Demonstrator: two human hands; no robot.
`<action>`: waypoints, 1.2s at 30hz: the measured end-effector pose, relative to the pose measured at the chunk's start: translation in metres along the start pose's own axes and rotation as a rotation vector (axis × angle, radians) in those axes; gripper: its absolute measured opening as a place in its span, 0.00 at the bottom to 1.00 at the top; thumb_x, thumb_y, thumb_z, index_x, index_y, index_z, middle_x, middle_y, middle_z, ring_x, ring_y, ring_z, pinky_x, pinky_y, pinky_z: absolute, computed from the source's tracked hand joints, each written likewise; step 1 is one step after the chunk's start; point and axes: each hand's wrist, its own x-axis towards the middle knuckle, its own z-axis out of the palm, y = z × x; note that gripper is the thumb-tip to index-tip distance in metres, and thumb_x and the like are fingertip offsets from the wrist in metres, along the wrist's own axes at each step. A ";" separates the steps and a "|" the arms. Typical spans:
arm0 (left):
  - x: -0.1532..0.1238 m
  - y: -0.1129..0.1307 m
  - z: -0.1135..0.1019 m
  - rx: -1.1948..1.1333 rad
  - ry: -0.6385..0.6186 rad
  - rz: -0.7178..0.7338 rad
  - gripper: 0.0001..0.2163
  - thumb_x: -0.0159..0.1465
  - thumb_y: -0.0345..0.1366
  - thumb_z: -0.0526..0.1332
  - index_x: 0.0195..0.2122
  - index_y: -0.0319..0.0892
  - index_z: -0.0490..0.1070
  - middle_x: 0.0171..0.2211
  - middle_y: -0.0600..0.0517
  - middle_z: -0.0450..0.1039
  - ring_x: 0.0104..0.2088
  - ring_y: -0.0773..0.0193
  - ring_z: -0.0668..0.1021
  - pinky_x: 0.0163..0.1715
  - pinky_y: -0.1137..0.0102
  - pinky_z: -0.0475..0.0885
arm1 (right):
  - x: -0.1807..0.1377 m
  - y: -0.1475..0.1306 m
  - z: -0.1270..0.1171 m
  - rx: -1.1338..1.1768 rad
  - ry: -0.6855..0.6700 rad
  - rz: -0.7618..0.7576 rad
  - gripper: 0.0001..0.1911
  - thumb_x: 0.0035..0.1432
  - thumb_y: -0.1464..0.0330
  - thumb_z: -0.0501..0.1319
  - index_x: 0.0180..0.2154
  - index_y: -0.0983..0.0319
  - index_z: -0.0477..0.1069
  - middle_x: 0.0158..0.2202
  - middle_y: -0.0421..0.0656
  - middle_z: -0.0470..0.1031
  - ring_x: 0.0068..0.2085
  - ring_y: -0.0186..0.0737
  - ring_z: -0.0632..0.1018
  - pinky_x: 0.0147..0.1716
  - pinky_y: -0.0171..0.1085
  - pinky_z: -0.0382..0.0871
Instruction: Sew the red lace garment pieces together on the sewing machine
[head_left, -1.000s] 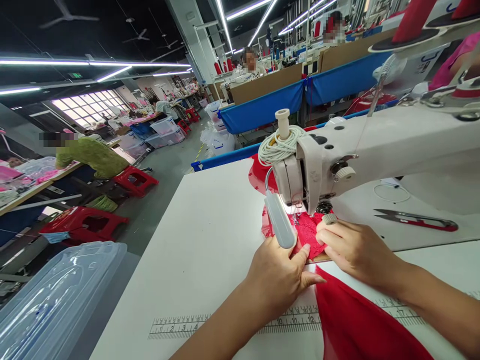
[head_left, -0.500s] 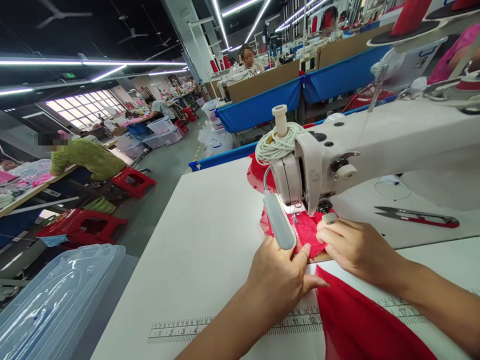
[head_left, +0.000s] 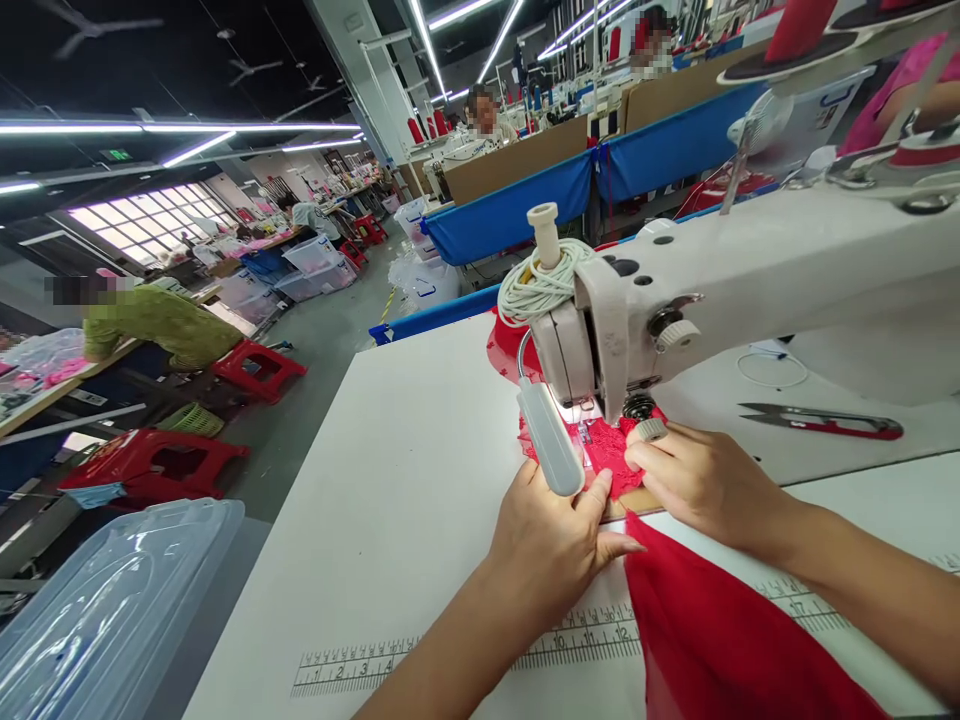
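Note:
A white sewing machine (head_left: 750, 290) stands on a white table (head_left: 405, 480). Red lace fabric (head_left: 611, 455) lies under its needle, and a red cloth panel (head_left: 712, 640) trails toward me. My left hand (head_left: 559, 545) lies on the fabric just left of the needle, fingers pressed together and pinching its edge beside the machine's lamp (head_left: 550, 448). My right hand (head_left: 701, 485) rests on the lace at the right of the presser foot, fingers curled down on it.
Red-handled thread snips (head_left: 821, 422) lie on the table at the right. A printed ruler (head_left: 450, 655) runs along the table's near edge. A clear plastic bin lid (head_left: 105, 610) sits at lower left. Red stools (head_left: 154, 462) and other seated workers fill the aisle at the left.
Both hands have slid slightly forward with the red lace toward the needle. The view has shifted a little down and left.

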 end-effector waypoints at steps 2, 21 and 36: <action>-0.001 -0.001 0.001 0.006 -0.004 -0.004 0.26 0.68 0.55 0.49 0.50 0.39 0.73 0.41 0.41 0.75 0.40 0.53 0.75 0.34 0.64 0.69 | -0.001 0.000 0.001 -0.009 -0.016 0.028 0.15 0.56 0.82 0.48 0.22 0.60 0.60 0.21 0.39 0.61 0.23 0.35 0.60 0.21 0.35 0.52; -0.002 0.009 0.000 0.092 -0.013 -0.014 0.32 0.67 0.59 0.44 0.54 0.36 0.70 0.45 0.40 0.74 0.44 0.50 0.75 0.49 0.52 0.64 | -0.002 0.001 0.003 0.045 -0.052 0.080 0.15 0.54 0.83 0.48 0.24 0.61 0.62 0.26 0.41 0.65 0.27 0.37 0.64 0.25 0.35 0.56; -0.002 0.005 0.005 0.078 -0.011 -0.042 0.32 0.66 0.59 0.48 0.53 0.35 0.71 0.47 0.37 0.74 0.44 0.47 0.75 0.49 0.50 0.65 | -0.002 0.004 0.006 -0.011 -0.068 0.081 0.14 0.54 0.83 0.50 0.25 0.61 0.63 0.26 0.41 0.64 0.29 0.38 0.66 0.27 0.35 0.60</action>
